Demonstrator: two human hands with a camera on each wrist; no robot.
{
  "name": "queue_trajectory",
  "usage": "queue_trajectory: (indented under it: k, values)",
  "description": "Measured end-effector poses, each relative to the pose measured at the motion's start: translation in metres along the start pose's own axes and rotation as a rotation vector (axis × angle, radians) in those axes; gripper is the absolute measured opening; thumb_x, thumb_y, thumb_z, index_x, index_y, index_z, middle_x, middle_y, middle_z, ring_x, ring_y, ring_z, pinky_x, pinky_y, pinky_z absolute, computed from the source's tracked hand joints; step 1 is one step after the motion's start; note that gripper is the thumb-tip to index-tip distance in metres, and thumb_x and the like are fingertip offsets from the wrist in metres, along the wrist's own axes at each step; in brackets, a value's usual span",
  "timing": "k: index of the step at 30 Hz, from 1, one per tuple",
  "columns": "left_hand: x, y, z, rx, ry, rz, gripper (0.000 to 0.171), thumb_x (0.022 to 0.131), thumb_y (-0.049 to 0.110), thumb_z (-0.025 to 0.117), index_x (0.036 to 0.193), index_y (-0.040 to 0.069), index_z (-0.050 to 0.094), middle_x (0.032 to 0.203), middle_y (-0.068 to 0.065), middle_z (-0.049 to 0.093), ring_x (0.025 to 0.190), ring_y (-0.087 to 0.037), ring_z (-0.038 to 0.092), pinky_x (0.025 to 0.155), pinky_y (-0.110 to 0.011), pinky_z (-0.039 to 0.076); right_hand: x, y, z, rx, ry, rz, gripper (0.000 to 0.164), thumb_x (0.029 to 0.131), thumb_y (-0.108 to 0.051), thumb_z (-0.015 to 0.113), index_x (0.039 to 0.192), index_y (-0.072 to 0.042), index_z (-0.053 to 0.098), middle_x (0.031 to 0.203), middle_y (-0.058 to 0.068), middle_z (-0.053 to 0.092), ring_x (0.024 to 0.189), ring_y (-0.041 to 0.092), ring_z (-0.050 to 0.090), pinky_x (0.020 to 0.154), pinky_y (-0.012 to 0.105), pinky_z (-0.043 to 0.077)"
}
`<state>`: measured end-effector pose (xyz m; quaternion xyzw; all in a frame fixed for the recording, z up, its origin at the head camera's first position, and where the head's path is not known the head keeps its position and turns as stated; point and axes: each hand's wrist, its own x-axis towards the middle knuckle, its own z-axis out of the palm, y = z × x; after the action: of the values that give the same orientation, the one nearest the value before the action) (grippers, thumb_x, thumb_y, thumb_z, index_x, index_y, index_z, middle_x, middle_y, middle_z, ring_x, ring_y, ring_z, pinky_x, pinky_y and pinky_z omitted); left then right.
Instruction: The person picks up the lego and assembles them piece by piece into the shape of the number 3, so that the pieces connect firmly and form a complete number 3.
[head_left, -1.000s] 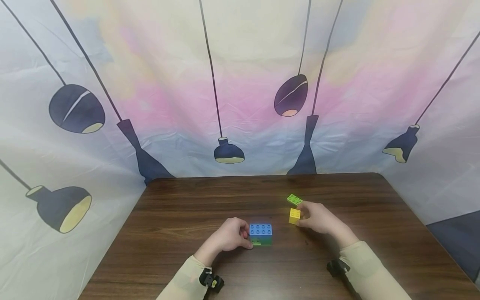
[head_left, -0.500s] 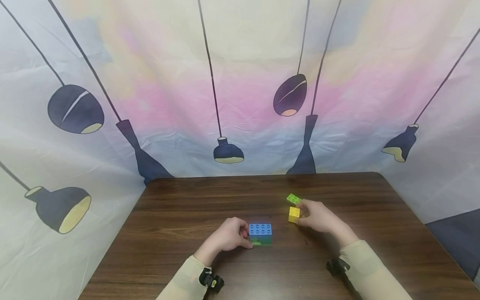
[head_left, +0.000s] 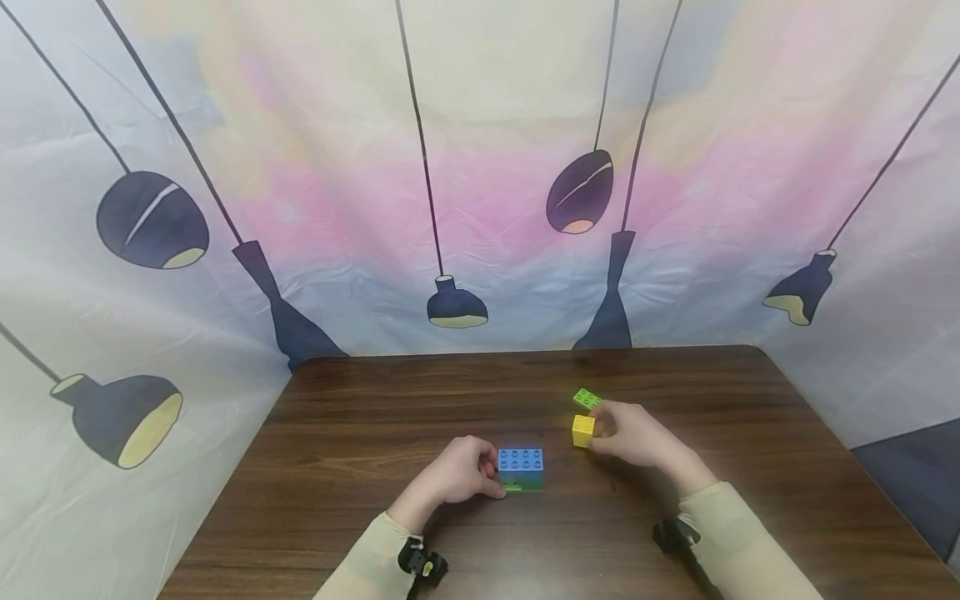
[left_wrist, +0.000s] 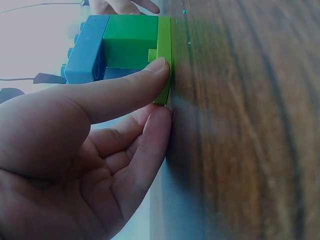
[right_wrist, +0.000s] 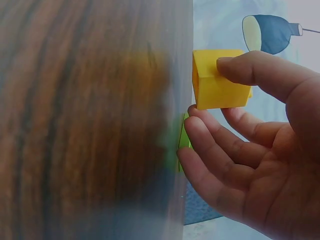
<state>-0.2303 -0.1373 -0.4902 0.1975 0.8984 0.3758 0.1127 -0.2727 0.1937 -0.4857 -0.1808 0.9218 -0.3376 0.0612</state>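
Observation:
A stack of toy bricks stands on the table in front of me: a blue brick (head_left: 521, 460) on top, a green brick (left_wrist: 131, 42) below it, and a light green plate (left_wrist: 164, 42) as the base. My left hand (head_left: 457, 471) pinches the near left end of that base between thumb and fingers. To the right, my right hand (head_left: 636, 433) holds a small yellow brick (head_left: 582, 431) between thumb and fingers. In the right wrist view the yellow brick (right_wrist: 222, 85) appears raised off the table, its hollow underside partly visible.
Another light green plate (head_left: 586, 398) lies behind the yellow brick, partly hidden by my right fingers. The brown wooden table (head_left: 420, 383) ends at the back against a curtain (head_left: 510, 167) printed with lamps.
The yellow brick has shifted slightly left and turned a little in my right fingers. My left hand and the stack stay where they were.

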Motion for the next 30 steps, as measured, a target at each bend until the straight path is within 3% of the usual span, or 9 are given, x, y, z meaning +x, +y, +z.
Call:
queue_trajectory:
  k: [14, 30]
  values:
    - [0.000, 0.000, 0.000, -0.003, 0.003, -0.002, 0.030, 0.075, 0.006, 0.097, 0.086, 0.007, 0.069, 0.074, 0.003, 0.059, 0.068, -0.011, 0.052, 0.060, -0.028, 0.041, -0.001, -0.011, 0.003, 0.039, 0.005, 0.010, 0.041, 0.091, -0.016, 0.083, 0.125, 0.001, 0.068, 0.101, 0.001, 0.072, 0.090, 0.016, 0.066, 0.078, 0.037, 0.057]
    - [0.001, -0.002, 0.001, 0.004, 0.001, 0.003, 0.030, 0.075, 0.007, 0.097, 0.086, 0.007, 0.069, 0.074, 0.004, 0.059, 0.068, -0.011, 0.053, 0.061, -0.028, 0.042, -0.002, -0.025, 0.010, 0.088, 0.012, -0.056, 0.042, 0.091, -0.016, 0.085, 0.127, -0.002, 0.067, 0.099, -0.002, 0.072, 0.090, 0.014, 0.068, 0.074, 0.033, 0.058]
